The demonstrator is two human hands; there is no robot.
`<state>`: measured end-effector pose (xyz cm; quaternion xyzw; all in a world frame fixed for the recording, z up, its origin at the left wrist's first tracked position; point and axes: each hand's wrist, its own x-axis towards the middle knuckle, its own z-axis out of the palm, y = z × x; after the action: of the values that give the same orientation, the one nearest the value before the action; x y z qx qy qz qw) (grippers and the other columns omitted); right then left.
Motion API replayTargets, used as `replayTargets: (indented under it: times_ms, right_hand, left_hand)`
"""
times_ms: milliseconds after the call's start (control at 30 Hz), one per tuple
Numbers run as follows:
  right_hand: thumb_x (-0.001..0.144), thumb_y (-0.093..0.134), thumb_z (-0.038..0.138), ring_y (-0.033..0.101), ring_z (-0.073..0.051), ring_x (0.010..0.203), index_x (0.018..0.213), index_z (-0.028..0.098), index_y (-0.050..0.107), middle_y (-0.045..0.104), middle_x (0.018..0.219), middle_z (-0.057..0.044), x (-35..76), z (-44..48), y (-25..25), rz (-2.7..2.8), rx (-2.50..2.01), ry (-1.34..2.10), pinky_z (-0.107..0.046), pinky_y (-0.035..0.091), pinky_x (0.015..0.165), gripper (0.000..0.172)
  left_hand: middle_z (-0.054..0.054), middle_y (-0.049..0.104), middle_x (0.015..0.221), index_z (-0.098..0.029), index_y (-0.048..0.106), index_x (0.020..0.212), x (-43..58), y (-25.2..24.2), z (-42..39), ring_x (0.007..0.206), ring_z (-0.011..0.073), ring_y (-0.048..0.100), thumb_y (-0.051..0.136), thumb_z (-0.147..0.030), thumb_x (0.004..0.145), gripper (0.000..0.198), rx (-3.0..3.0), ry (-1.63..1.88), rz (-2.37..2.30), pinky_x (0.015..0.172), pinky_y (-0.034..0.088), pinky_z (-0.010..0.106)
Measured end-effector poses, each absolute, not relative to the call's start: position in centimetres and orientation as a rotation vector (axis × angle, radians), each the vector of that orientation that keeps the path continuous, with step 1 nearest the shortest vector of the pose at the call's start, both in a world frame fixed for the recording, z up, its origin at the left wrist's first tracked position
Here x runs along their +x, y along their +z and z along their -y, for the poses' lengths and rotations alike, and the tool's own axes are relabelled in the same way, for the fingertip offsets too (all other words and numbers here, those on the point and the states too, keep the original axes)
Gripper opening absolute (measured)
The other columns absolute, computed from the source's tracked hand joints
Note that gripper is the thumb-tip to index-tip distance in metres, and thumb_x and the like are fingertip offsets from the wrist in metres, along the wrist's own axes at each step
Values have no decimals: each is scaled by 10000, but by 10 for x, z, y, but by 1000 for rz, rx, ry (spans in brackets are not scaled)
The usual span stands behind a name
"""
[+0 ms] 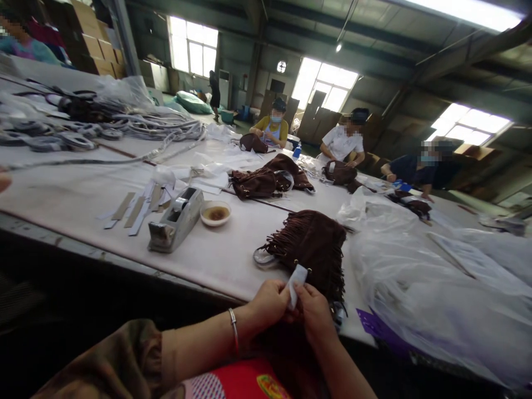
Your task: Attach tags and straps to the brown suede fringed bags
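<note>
A dark brown fringed bag [318,244] lies on the white-topped table near its front edge. Just in front of it, my left hand [272,301] and my right hand [313,310] meet, both closed on a pale strip of wrapping [296,282] that sticks up between the fingers. The strip's upper end overlaps the bag's lower edge, by small metal fittings. A wrapped loop [264,256] shows at the bag's left side. The fingertips under the strip are partly hidden.
Left of the bag are a tape dispenser [177,219], a small dish [215,213] and card strips [135,210]. Clear plastic sheeting [432,282] spreads on the right. Further back lie brown bags [257,183], coiled wrapped straps [162,126] and several people at work.
</note>
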<state>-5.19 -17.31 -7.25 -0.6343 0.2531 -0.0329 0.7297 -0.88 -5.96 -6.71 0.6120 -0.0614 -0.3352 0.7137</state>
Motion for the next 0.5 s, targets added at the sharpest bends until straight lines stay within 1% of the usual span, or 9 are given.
replayTargets:
  times_ms: [100, 233, 300, 433, 500]
  right_hand:
    - [736, 677, 605, 542, -154, 555, 775, 159, 648, 623, 621, -1, -50, 170, -73, -599, -1584, -173, -245, 418, 496, 448]
    - [772, 604, 622, 607, -209, 676, 835, 156, 678, 681, 706, -37, -47, 170, -75, -590, -1805, -217, -272, 474, 597, 475]
    - [759, 588, 640, 620, -231, 678, 825, 161, 685, 687, 696, -49, -48, 170, -76, -596, -1904, -217, -288, 478, 595, 493]
    - [732, 576, 674, 630, -252, 605, 754, 208, 700, 676, 623, -59, -51, 179, -72, -582, -2053, -191, -316, 480, 531, 482]
    - [700, 614, 668, 635, -271, 592, 791, 237, 720, 662, 593, -68, -48, 189, -64, -589, -2143, -339, -338, 482, 510, 453]
  left_hand:
    - [12, 578, 565, -140, 586, 708, -9, -66, 59, 452, 118, 517, 596, -588, 761, 451, 1395, -704, 154, 437, 442, 233]
    - [31, 611, 636, -142, 602, 729, -5, -60, 50, 550, 145, 581, 568, -594, 768, 454, 1263, -826, 152, 517, 510, 258]
    - [36, 610, 611, -144, 602, 703, -4, -65, 49, 528, 154, 578, 591, -608, 752, 466, 1308, -809, 144, 493, 492, 259]
    - [34, 606, 559, -163, 604, 656, -3, -81, 56, 457, 157, 546, 635, -577, 742, 424, 1308, -803, 102, 443, 447, 269]
    - [29, 585, 522, -178, 603, 607, 1, -81, 55, 428, 158, 517, 651, -523, 752, 378, 1318, -832, 50, 417, 417, 274]
